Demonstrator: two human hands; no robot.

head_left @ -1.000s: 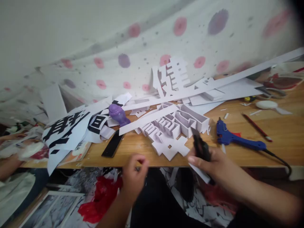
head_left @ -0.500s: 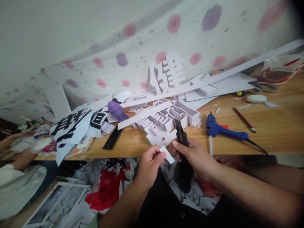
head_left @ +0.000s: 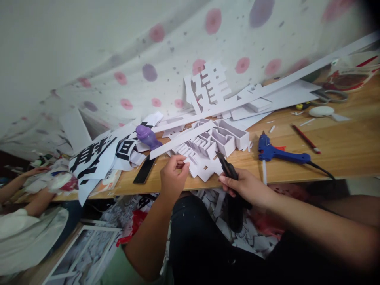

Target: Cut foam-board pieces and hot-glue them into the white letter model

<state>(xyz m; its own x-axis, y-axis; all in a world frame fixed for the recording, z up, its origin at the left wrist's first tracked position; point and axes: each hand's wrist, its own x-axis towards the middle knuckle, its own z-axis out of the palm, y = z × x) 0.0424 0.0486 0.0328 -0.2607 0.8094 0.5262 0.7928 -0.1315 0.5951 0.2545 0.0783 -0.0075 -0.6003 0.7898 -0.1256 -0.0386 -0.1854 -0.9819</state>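
Observation:
In front of me on the wooden table lies a white built-up letter [head_left: 224, 140] with upright walls on a flat cut-out base. My left hand [head_left: 172, 178] is at its near left edge, thumb and fingers pinched together; whatever is between them blends with the white letter and cannot be made out. A black utility knife [head_left: 228, 167] is gripped in my right hand [head_left: 249, 186], its blade pointing up and left beside the near right part of the base. A long white strip [head_left: 182, 139] lies across the letter's left side.
Right of the letter lies a blue glue gun [head_left: 268, 149], with a pencil [head_left: 305, 138] beyond. At left are a purple bottle [head_left: 147, 136], a dark flat bar [head_left: 144, 170] and printed sheets [head_left: 97, 158]. Another person's arm [head_left: 38, 202] is at far left. Scraps fill the space below.
My left hand has moved up and left from over the table's edge to the letter; the small white piece it held no longer shows clearly. My right hand keeps the knife, slightly shifted.

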